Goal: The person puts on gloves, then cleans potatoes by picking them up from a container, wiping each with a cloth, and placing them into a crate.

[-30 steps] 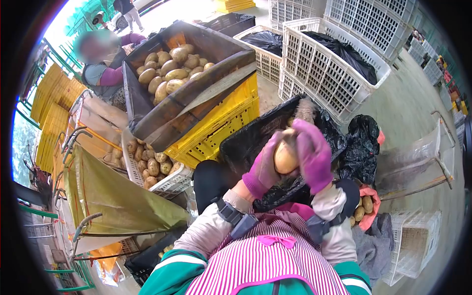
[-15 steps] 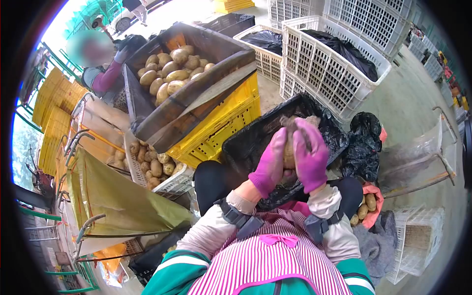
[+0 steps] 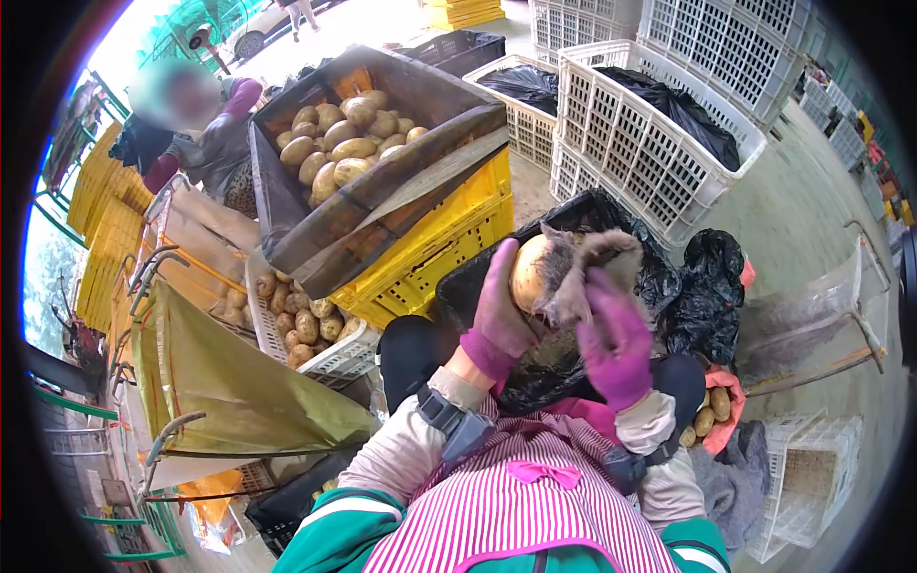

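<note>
My left hand, in a pink glove, is wrapped round a large pale potato from its left side. A grey-brown cloth lies against the potato's right side, its far end folded over. My right hand, gloved alike, grips the lower edge of that cloth. Both hands are above a black crate lined with black plastic. Beyond to the left, a dark-lined bin holds several potatoes on top of a yellow crate.
A white crate of potatoes stands at left, beside a greenish sheet. White crates are stacked ahead. At right lie a black bag and a red sack with potatoes. A co-worker sits at the far left.
The hands have moved apart around the potato, which now shows its pale side. The cloth has opened out to the right. The co-worker's arms and a dark item have shifted left.
</note>
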Demonstrator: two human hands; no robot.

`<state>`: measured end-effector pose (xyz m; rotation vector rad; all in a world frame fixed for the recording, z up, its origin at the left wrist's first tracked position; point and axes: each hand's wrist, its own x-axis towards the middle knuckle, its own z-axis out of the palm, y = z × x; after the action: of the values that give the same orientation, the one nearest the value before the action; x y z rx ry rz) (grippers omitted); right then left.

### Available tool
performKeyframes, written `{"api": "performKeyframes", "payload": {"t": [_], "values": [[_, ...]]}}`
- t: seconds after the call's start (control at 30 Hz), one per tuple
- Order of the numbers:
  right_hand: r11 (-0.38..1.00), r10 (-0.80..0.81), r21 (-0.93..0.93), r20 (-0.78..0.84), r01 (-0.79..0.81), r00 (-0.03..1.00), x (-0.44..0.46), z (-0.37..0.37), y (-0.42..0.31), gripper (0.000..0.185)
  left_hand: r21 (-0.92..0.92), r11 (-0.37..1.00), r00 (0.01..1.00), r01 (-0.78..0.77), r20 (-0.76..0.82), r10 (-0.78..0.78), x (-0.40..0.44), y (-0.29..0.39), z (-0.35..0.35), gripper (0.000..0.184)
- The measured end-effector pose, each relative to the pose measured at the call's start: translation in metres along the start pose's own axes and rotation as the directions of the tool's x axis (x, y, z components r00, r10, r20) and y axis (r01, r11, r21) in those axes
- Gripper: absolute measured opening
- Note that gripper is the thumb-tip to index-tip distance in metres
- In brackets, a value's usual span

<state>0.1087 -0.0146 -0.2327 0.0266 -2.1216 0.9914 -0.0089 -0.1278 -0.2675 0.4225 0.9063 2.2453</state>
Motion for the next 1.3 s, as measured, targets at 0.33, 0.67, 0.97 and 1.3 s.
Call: {"api": "performKeyframes", "payload": {"t": [0.33,0.67,0.97,1.3], "values": [[0.859,0.441,0.271,0.036,-0.434,0.897,0.061,-0.005,0.026,0.025,-0.367,0.772,0.825,0.518,0.454,-0.338,0.001,0.019,0.011,0.055],[0.921,-0.161,-0.339,0.115,0.191,0.98,0.034,0.024,-0.014,0.028,0.667,0.625,0.905,-0.404,0.191,0.381,-0.009,-0.004,0.011,0.055],[0.769,0.505,0.446,0.015,-0.458,0.863,0.057,-0.008,0.019,0.027,-0.524,0.67,0.844,0.525,0.218,-0.49,-0.006,0.028,0.022,0.059],[0.964,-0.1,-0.235,0.117,0.125,0.988,0.014,0.042,-0.029,0.029,-0.378,0.911,0.984,0.162,0.128,-0.122,0.006,0.01,-0.012,0.047]]}}
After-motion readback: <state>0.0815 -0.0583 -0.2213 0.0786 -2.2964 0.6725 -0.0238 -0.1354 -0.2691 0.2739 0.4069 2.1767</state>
